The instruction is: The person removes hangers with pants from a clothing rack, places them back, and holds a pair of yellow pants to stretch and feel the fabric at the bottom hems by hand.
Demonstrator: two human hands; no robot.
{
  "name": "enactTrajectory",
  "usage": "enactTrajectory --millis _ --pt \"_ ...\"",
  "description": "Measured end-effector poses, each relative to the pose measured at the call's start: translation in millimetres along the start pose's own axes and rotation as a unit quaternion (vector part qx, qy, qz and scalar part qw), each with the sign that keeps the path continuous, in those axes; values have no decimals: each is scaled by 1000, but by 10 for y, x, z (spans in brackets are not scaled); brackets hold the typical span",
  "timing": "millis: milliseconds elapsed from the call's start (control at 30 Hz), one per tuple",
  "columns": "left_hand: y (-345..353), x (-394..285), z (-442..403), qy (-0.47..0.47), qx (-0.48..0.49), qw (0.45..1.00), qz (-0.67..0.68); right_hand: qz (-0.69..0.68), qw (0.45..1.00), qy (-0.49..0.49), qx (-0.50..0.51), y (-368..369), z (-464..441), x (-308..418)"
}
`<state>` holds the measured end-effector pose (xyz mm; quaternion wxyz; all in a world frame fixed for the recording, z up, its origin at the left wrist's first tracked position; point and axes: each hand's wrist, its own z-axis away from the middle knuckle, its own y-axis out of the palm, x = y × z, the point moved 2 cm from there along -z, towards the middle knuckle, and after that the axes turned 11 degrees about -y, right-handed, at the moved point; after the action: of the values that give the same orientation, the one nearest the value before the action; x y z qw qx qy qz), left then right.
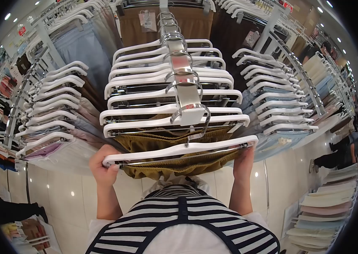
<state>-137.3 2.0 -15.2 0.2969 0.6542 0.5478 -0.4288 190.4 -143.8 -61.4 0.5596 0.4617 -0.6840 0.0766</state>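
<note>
Right in front of me a white hanger (162, 155) carries olive-brown elastic-waist pants (183, 166) clipped under it. My left hand (104, 164) is closed round the hanger's left end, thumb near the clip. At the other end, my right hand (244, 161) is closed by the right clip, its fingers partly hidden behind hanger and cloth. The hook of this hanger stands close to the front end of the metal rail (187, 95); I cannot tell whether it rests on it. Behind it hangs another olive-brown garment (145, 142) on a white hanger (153, 126).
More white hangers (145, 92) fill the rail. Racks of clothes on hangers stand close at left (56, 101) and right (278, 95). Folded clothes (319, 211) are stacked at lower right. A person in dark clothes (342, 152) is at far right. Tiled floor (280, 182) shows below.
</note>
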Motion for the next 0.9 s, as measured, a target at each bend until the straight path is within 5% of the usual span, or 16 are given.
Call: enactTrajectory --millis 100,167,233,300,500,633,700,900 --pt "-72 105 -44 -3 15 1000 -9 22 999 -6 26 -159 -44 -132" --pt "-116 199 -95 -169 12 973 159 -3 998 6 56 -204 -82 -191" --pt "-174 331 -130 -161 24 967 198 -78 996 28 26 -136 -142 -165" --pt "-246 432 -142 -118 -62 963 233 -113 993 19 41 -145 -202 -181" --pt "-279 313 -508 -94 -146 980 99 76 996 -35 -30 -360 -553 -196" --pt "-135 273 -678 -130 -84 985 79 89 996 2 -25 -81 -692 -34" --pt "-165 446 -703 -208 32 964 161 49 999 21 4 -42 -699 -26" --pt "-193 482 -668 -204 106 958 171 10 997 31 73 -146 -722 0"
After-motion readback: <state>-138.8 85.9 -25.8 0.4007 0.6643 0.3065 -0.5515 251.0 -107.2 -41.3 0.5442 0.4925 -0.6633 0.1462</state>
